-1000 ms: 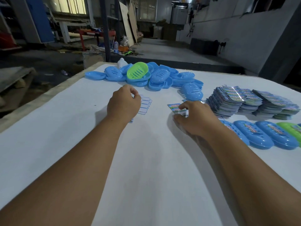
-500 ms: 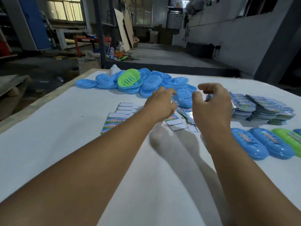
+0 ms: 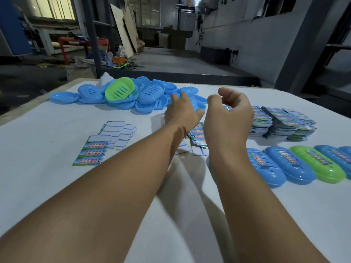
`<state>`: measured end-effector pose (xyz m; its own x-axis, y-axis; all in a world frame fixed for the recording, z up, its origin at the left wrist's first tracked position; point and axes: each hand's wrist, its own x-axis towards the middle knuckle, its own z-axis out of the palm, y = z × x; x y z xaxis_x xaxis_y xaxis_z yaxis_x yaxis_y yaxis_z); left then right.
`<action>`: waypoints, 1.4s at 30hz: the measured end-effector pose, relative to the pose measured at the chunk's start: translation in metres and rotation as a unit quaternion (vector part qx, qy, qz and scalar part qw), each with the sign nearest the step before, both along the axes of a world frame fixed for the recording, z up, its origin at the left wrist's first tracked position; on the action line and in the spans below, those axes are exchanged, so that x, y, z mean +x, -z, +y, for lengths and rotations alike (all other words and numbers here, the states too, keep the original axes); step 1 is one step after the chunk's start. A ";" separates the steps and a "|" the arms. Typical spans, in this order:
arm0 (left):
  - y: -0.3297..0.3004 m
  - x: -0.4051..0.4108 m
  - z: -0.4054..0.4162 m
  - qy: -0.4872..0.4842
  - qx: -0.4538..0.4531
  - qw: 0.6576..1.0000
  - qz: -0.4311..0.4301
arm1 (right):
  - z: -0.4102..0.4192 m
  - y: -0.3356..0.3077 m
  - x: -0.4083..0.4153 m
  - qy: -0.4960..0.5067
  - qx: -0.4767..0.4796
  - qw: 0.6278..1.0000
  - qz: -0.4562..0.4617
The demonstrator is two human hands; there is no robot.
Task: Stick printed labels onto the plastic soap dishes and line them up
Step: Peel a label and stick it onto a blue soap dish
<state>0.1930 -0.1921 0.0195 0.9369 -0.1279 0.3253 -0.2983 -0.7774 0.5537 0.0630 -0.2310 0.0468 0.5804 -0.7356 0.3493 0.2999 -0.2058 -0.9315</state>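
Observation:
A heap of unlabelled blue soap dishes (image 3: 150, 95) lies at the table's far side, with one green dish (image 3: 119, 90) on top. My left hand (image 3: 182, 113) reaches onto the nearest blue dish (image 3: 198, 103), fingers spread over it and thumb at its near rim. My right hand (image 3: 230, 118) hovers beside it, fingers loosely curled, holding nothing. Loose printed labels (image 3: 197, 138) lie beneath both hands. At the right, a row of labelled dishes (image 3: 288, 165), blue with one green (image 3: 318, 165), stands side by side.
Label sheets (image 3: 94, 153) and white backing strips (image 3: 119, 132) lie left of my arms. Tall stacks of printed labels (image 3: 281, 122) sit behind the row. The white table (image 3: 47, 186) ends at a wooden edge on the left. A workshop floor lies beyond.
Both hands left the label sheets and rose forward. The left hand moved right and onto the nearest blue dish; the right hand let go of the label and hovers.

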 end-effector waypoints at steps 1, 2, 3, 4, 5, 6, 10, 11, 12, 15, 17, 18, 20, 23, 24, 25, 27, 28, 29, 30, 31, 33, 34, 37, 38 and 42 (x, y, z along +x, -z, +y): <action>-0.003 -0.002 0.007 -0.001 -0.039 0.999 -0.016 | 0.001 0.000 0.001 -0.002 -0.003 1.000 -0.001; -0.007 -0.005 0.015 -0.007 -0.071 0.997 -0.033 | 0.001 0.001 0.002 -0.006 -0.008 1.000 0.000; -0.010 -0.008 0.023 -0.015 -0.098 0.994 -0.042 | 0.002 0.002 0.003 -0.015 -0.015 1.000 0.005; -0.014 -0.011 0.033 -0.018 -0.122 0.992 -0.038 | 0.002 0.003 0.004 -0.030 -0.028 0.999 0.019; -0.018 -0.015 0.044 -0.013 -0.158 0.987 -0.020 | 0.003 0.006 0.006 -0.051 -0.051 0.997 0.042; -0.022 -0.020 0.055 -0.003 -0.214 0.977 0.013 | 0.004 0.009 0.007 -0.072 -0.087 0.991 0.073; -0.028 -0.050 0.098 0.004 -0.405 0.903 0.143 | 0.013 0.023 0.006 -0.155 -0.286 0.933 0.158; -0.026 -0.058 0.108 -0.002 -0.411 0.898 0.156 | 0.016 0.025 0.003 -0.187 -0.321 0.916 0.153; -0.024 -0.065 0.117 -0.009 -0.411 0.897 0.165 | 0.019 0.027 0.002 -0.218 -0.349 0.900 0.145; -0.018 -0.084 0.139 -0.031 -0.397 0.900 0.175 | 0.027 0.030 -0.004 -0.274 -0.380 0.873 0.134; -0.013 -0.095 0.151 -0.043 -0.389 0.902 0.180 | 0.031 0.031 -0.006 -0.293 -0.380 0.865 0.150; -0.011 -0.098 0.155 -0.047 -0.390 0.901 0.184 | 0.033 0.033 -0.006 -0.299 -0.383 0.860 0.158; -0.007 -0.103 0.162 -0.047 -0.389 0.899 0.198 | 0.035 0.035 -0.006 -0.303 -0.398 0.850 0.167; -0.006 -0.106 0.170 -0.022 -0.361 0.903 0.232 | 0.035 0.036 -0.005 -0.315 -0.390 0.848 0.171; -0.006 -0.106 0.174 -0.009 -0.347 0.909 0.231 | 0.035 0.036 -0.005 -0.330 -0.368 0.852 0.169; -0.005 -0.106 0.177 0.012 -0.334 0.917 0.218 | 0.034 0.037 -0.004 -0.345 -0.344 0.858 0.165; -0.004 -0.106 0.184 0.076 -0.306 0.932 0.179 | 0.033 0.040 -0.001 -0.351 -0.316 0.868 0.155; -0.003 -0.107 0.187 0.107 -0.287 0.938 0.161 | 0.033 0.041 0.000 -0.349 -0.312 0.870 0.158; -0.002 -0.108 0.190 0.131 -0.265 0.944 0.148 | 0.033 0.042 0.000 -0.350 -0.312 0.868 0.166; -0.001 -0.108 0.192 0.147 -0.245 0.948 0.140 | 0.032 0.042 0.000 -0.355 -0.315 0.863 0.176; 0.000 -0.107 0.195 0.156 -0.230 0.950 0.140 | 0.032 0.042 -0.001 -0.360 -0.320 0.856 0.184; 0.001 -0.105 0.201 0.178 -0.209 0.948 0.160 | 0.032 0.043 -0.003 -0.373 -0.334 0.844 0.194; 0.000 -0.105 0.202 0.191 -0.192 0.947 0.175 | 0.032 0.043 -0.003 -0.375 -0.344 0.837 0.202; -0.003 -0.103 0.204 0.193 -0.140 0.954 0.180 | 0.034 0.046 -0.003 -0.361 -0.385 0.821 0.219; -0.005 -0.101 0.206 0.167 -0.130 0.964 0.159 | 0.034 0.046 -0.003 -0.350 -0.401 0.817 0.221; -0.013 -0.093 0.223 -0.079 -0.013 0.996 0.049 | 0.035 0.046 -0.004 -0.341 -0.422 0.808 0.232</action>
<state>0.1002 0.0312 0.0327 0.9720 0.0303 0.2331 -0.1178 -0.7953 0.5946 0.0592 -0.1961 0.0009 0.9623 0.1963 0.1883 0.2706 -0.7600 -0.5909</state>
